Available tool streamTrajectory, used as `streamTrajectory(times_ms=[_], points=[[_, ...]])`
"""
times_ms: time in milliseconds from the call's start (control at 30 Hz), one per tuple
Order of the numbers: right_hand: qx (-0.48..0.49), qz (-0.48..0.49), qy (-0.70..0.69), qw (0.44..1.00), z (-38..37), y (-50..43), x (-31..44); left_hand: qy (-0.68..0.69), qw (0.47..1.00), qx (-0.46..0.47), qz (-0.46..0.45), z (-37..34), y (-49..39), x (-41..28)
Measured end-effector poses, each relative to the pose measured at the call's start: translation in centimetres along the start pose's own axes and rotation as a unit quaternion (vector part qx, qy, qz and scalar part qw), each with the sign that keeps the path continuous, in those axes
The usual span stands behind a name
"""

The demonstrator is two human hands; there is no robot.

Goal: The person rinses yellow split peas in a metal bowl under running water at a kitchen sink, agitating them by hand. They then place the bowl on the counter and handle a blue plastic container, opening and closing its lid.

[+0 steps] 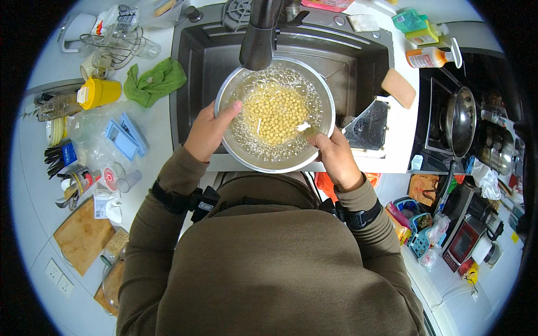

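Note:
A round metal bowl (275, 168) is held over the near part of a dark sink (332, 52). Pale yellow soybeans (277, 113) lie in it under water topped with bubbles. My left hand (213, 132) grips the bowl's left rim, its thumb over the edge. On the lower right rim, my right hand (338, 157) has its thumb inside and its fingers outside, partly hidden. The dark faucet (257, 46) hangs over the bowl's far edge; I cannot tell whether water runs from it.
Left of the sink lie a green cloth (155, 82), a yellow lidded container (101, 93) and blue plastic pieces (126, 136). At right are a tan sponge (398, 88), a corner strainer (367, 126), an orange pump bottle (428, 57) and a frying pan (462, 122) on the stove.

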State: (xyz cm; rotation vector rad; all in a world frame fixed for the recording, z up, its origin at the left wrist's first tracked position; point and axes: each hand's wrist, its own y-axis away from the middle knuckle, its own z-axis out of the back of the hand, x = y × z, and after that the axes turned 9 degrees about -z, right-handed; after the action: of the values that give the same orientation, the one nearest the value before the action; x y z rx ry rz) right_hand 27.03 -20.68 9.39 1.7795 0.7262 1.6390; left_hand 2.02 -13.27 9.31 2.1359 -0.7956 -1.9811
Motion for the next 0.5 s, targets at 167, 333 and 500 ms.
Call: streamTrajectory(times_ms=[167, 333, 500], points=[[-0.006, -0.003, 0.009, 1.000, 0.2, 0.1, 0.4, 0.027, 0.999, -0.029, 0.013, -0.4, 0.0, -0.4], [-0.012, -0.021, -0.050, 0.998, 0.6, 0.7, 1.4, 0.053, 0.998, 0.006, 0.030, -0.2, -0.8, -0.3], [-0.065, -0.052, -0.068, 0.994, 2.2, 2.3, 2.5, 0.143, 0.986, 0.072, 0.041, -0.8, -1.6, -0.3]])
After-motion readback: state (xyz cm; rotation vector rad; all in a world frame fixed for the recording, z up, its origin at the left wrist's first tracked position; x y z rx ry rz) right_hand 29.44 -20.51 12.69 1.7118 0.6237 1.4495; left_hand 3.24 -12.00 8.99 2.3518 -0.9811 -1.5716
